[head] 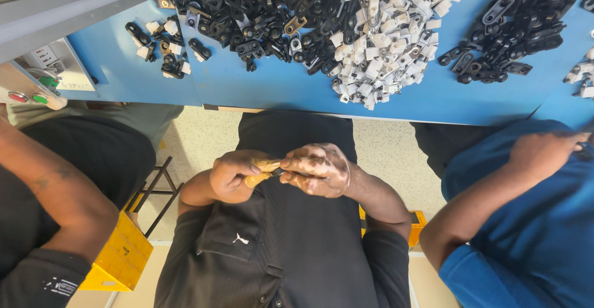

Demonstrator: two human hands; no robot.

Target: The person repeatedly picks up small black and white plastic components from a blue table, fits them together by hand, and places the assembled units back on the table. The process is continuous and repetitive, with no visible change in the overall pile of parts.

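Note:
My left hand (232,175) and my right hand (318,170) meet in front of my black shirt, below the edge of the blue table (278,91). Their fingertips pinch together on a small part (276,171), which the fingers mostly hide. Tan covers sit on the thumb and a finger of my left hand. Both hands are closed around that spot and are well clear of the piles on the table.
On the table lie a big heap of black metal links (247,11), a heap of white clips (383,42), a smaller black heap (513,29) and a few mixed parts (164,45). A control box with red and green buttons (28,88) stands at the left. Co-workers sit on both sides; yellow crates (120,255) are on the floor.

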